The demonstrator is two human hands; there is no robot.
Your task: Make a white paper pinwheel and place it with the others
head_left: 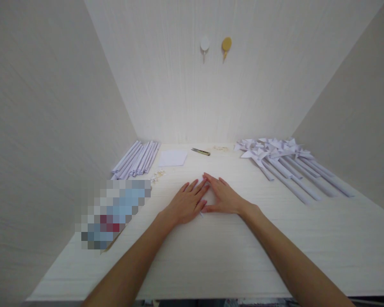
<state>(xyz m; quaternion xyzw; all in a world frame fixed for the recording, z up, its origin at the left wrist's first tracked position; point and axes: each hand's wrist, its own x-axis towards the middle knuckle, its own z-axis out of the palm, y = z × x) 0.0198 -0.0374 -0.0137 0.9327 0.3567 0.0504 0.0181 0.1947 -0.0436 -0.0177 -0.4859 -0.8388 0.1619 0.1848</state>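
My left hand (187,204) lies flat with its fingers stretched out, pressing on a small piece of white paper (210,197) at the middle of the table. From the other side my right hand (225,196) rests on the table, thumb and index finger spread around the paper. The fingertips of both hands meet at its top and bottom ends. Most of the paper is hidden under the fingers, so I cannot tell its full shape. Beyond my hands lie a flat stack of white paper (173,158) and small thread snips (201,152).
Rolled paper tubes (136,160) lie at the back left. Paper pinwheels on sticks (275,155) are piled at the back right. A blurred-out bluish item (121,213) lies on the left. Small bits (158,175) are scattered nearby. Two hooks (226,44) are on the back wall.
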